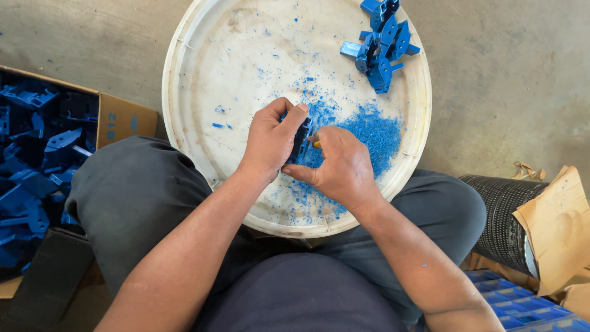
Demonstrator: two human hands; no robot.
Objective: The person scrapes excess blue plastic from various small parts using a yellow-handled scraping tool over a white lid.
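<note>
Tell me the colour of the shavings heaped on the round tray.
Bright blue, like the parts; the shavings lie on the off-white tray, clearest in the head view.

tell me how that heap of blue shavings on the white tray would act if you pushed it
The blue shavings look fine and loose, so they would probably scatter rather than slide together. Specks already dot the white tray, suggesting they are very light. The raised rim should contain most.

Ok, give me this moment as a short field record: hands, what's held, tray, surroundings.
left hand: grips a blue plastic part
right hand: at the part with a small tool, mostly hidden
round white tray: on the lap, holds blue shavings
pile of blue parts: far edge of tray
cardboard box: on person's left, full of blue parts
</note>
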